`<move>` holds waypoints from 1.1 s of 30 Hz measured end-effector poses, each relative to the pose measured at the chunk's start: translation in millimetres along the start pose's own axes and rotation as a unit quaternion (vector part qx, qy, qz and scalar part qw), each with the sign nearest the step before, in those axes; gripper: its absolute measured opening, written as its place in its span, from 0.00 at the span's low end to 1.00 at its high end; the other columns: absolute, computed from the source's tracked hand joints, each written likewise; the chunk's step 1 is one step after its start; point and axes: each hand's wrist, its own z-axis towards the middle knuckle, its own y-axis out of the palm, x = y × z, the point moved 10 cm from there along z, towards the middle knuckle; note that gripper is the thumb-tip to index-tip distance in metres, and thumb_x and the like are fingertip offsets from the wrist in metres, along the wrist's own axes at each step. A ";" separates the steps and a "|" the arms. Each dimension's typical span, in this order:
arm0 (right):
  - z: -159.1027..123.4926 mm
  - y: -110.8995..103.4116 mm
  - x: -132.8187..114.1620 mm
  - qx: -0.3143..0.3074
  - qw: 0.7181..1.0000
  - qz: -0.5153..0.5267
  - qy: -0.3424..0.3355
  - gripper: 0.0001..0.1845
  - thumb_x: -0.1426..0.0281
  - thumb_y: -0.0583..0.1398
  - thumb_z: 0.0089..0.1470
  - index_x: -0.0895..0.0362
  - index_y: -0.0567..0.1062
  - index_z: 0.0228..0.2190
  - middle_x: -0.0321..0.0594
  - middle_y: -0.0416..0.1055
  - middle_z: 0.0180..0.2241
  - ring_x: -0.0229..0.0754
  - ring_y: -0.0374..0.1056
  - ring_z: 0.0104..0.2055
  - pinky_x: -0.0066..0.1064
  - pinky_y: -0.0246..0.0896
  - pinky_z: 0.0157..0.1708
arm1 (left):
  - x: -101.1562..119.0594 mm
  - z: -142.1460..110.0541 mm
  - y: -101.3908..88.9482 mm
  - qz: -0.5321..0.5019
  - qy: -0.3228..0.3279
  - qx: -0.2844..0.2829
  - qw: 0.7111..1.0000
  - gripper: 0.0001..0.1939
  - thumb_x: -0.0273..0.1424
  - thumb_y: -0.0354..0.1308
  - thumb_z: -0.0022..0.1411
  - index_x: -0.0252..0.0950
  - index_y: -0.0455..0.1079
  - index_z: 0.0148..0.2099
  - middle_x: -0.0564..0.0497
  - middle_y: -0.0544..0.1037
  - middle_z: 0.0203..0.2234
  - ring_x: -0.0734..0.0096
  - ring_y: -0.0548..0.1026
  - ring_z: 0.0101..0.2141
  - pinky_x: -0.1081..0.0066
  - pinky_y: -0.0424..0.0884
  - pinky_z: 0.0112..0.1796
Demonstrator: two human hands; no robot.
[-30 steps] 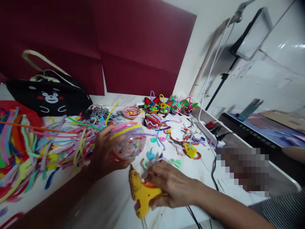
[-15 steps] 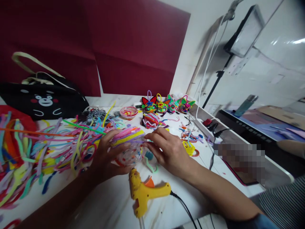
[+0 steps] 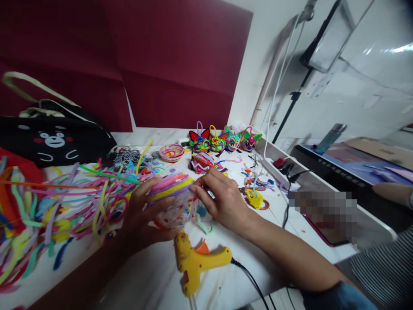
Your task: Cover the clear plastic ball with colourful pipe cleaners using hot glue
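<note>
My left hand (image 3: 142,215) cups a clear ball (image 3: 176,209) wound on top with pink, purple and yellow pipe cleaners, just above the white table (image 3: 148,275). My right hand (image 3: 222,200) presses its fingertips against the ball's right side, fingers pinched on the pipe-cleaner band. A yellow glue gun (image 3: 196,262) lies on the table just in front of both hands, its black cord running off to the right.
A big heap of loose pipe cleaners (image 3: 58,206) covers the left of the table. A black bear-face bag (image 3: 54,137) sits behind it. Finished cat-face ornaments (image 3: 222,140) line the back, with a small bowl (image 3: 171,151) and scraps (image 3: 254,193) nearby. Another person's arm (image 3: 392,193) is at right.
My right hand let go of the glue gun, left it lying on the table, and moved up to the ball's right side, where it now pinches the band.
</note>
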 end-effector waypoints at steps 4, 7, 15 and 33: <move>1.0 -0.7 14.4 0.012 0.992 0.103 0.072 0.13 0.66 0.62 0.69 0.57 0.76 0.31 0.36 0.72 0.28 0.37 0.68 0.30 0.28 0.63 0.32 | 2.9 5.2 -4.8 0.013 -0.003 0.026 1.000 0.32 0.39 0.73 0.57 0.48 0.66 0.61 0.43 0.64 0.65 0.45 0.71 0.64 0.47 0.78 0.58; -1.6 7.3 29.4 -0.008 0.970 0.186 0.155 0.17 0.59 0.64 0.67 0.57 0.77 0.29 0.36 0.72 0.27 0.37 0.67 0.29 0.28 0.61 0.31 | 7.9 9.5 -6.3 0.029 0.009 0.023 0.999 0.32 0.39 0.72 0.57 0.47 0.66 0.61 0.41 0.64 0.64 0.45 0.71 0.63 0.48 0.79 0.57; -15.7 33.0 58.4 -0.034 0.843 0.410 0.347 0.25 0.50 0.76 0.44 0.56 0.77 0.28 0.32 0.71 0.24 0.35 0.63 0.26 0.28 0.58 0.28 | 8.7 12.5 -10.2 0.017 -0.015 0.034 0.999 0.35 0.36 0.73 0.53 0.46 0.65 0.61 0.41 0.65 0.63 0.43 0.72 0.60 0.47 0.79 0.55; -29.8 53.2 66.6 -0.067 0.714 0.530 0.453 0.24 0.61 0.81 0.29 0.58 0.77 0.22 0.28 0.71 0.17 0.31 0.62 0.18 0.24 0.54 0.21 | 18.5 22.2 -9.4 0.075 -0.014 0.046 0.996 0.30 0.45 0.67 0.52 0.44 0.66 0.55 0.40 0.70 0.55 0.41 0.76 0.53 0.45 0.79 0.47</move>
